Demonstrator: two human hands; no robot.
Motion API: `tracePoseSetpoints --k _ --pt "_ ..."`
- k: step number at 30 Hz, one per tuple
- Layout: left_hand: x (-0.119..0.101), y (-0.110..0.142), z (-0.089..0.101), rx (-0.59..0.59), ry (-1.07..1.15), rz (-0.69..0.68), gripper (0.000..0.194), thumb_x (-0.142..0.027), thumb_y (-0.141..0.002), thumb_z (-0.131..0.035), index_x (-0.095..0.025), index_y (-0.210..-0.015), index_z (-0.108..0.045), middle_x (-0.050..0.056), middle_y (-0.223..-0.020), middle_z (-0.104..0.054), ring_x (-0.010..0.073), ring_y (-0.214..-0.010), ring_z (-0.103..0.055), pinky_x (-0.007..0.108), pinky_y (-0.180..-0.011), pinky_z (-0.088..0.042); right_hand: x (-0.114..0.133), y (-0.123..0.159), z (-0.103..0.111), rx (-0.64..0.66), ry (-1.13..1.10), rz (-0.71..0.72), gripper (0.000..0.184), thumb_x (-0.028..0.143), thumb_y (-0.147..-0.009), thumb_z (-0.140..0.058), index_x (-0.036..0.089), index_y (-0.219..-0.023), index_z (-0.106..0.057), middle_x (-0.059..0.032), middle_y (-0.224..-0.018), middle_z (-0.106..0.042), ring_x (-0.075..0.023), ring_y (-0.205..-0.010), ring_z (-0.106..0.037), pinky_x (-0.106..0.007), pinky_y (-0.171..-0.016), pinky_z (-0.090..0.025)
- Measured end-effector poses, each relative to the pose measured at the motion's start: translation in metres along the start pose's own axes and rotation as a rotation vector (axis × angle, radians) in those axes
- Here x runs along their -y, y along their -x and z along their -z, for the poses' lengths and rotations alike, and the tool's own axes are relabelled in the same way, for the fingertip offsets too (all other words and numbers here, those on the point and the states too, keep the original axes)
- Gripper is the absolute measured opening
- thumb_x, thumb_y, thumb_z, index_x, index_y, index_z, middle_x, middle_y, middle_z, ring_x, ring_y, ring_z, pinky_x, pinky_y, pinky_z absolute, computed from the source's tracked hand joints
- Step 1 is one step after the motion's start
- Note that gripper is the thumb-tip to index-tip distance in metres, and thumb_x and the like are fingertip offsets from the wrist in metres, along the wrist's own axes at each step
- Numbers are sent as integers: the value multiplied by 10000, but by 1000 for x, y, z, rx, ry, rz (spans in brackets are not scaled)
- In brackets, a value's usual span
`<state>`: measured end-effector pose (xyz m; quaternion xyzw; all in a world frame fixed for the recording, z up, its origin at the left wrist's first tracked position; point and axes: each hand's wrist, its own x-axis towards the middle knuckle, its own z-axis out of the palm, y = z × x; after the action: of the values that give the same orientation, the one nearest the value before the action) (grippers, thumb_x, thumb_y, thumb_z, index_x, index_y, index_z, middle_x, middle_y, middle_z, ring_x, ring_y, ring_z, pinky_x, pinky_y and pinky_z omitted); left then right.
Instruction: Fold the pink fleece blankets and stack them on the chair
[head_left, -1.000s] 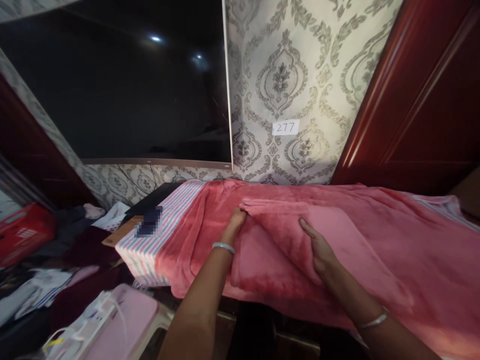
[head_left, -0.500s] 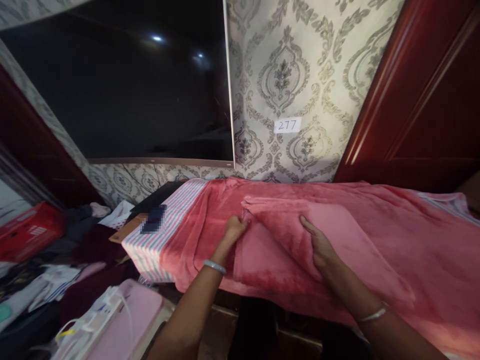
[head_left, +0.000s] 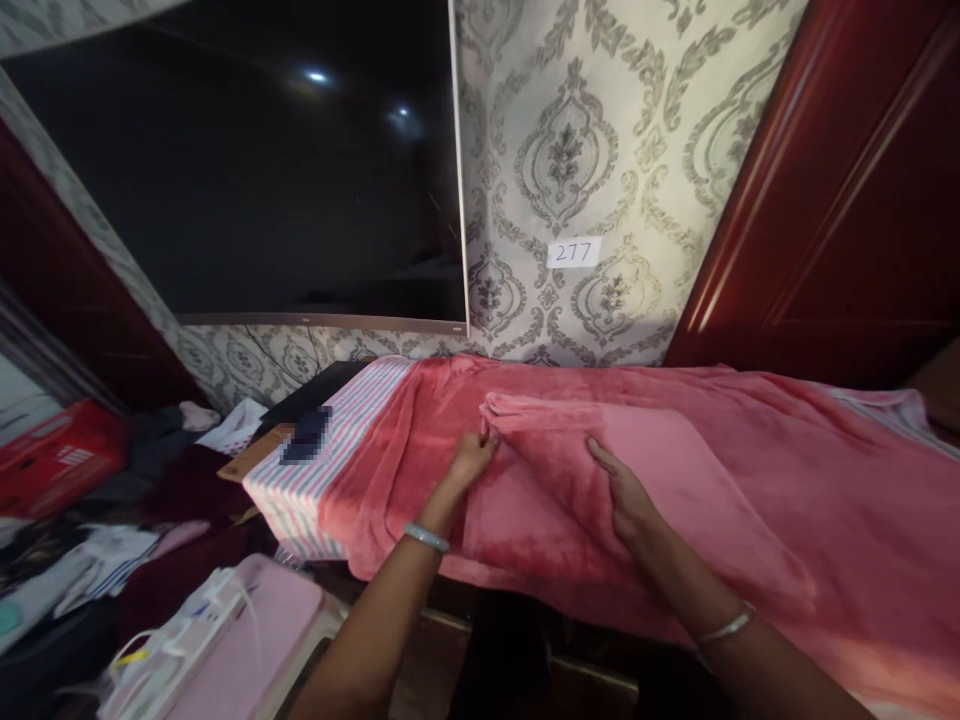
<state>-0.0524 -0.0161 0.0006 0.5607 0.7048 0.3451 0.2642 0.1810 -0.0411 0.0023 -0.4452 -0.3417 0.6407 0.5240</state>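
Note:
A pink plush blanket [head_left: 757,450] covers most of the long surface in front of me, and a folded section [head_left: 667,430] lies on top at the middle. My left hand [head_left: 472,458] pinches the left edge of that fold between thumb and fingers. Over the fold's darker part rests my right hand [head_left: 626,495], its fingers stretched out and the thumb side up. Between the hands a flap of the plush slants down to the right. I cannot tell whether the folded section is separate from the blanket beneath.
A striped cloth [head_left: 330,460] shows at the left end, with a blurred dark object [head_left: 307,435] on it. Behind hang a large television [head_left: 300,180] and a label [head_left: 574,252] on the wall. Clothes [head_left: 112,560] and a pink case [head_left: 262,630] lie at lower left.
My right hand has slid slightly left across the fold. My left hand keeps its pinch on the edge, nearly unmoved.

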Motion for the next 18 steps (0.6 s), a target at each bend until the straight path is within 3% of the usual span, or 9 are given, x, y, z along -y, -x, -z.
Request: tracePoseSetpoints --k 4,10,15,18 --pt "7 23 5 -73 -41 -29 245 -298 -858 -564 -166 -665 -634 -2 -620 -570 144 -638 -506 264 -607 -322 -2 0 -1 -43 0 12 323 488 -792 -715 226 -975 -762 -49 -1072 -765 -251 -1348 -510 -428 -1220 -256" --pt "20 53 -6 -91 -83 -21 223 -337 -799 -657 -183 -651 -592 -9 -601 -523 148 -626 -488 268 -592 -313 -4 4 -5 -61 -16 52 305 465 -748 -757 234 -946 -769 -37 -1122 -754 -242 -1412 -428 -382 -1205 -303" --pt "19 52 -7 39 -48 14 420 -401 -908 -513 -193 -544 -529 -12 -517 -457 144 -551 -470 271 -555 -327 2 13 -9 83 20 132 378 499 -742 -768 207 -982 -757 -51 -1109 -757 -284 -1326 -525 -433 -1165 -360" --pt "17 55 -2 104 -54 28 470 -464 -917 -490 -193 -538 -551 19 -522 -510 176 -568 -526 285 -558 -355 3 22 -14 187 77 188 463 538 -723 -790 176 -1010 -754 -77 -1072 -763 -324 -1236 -591 -475 -1114 -404"
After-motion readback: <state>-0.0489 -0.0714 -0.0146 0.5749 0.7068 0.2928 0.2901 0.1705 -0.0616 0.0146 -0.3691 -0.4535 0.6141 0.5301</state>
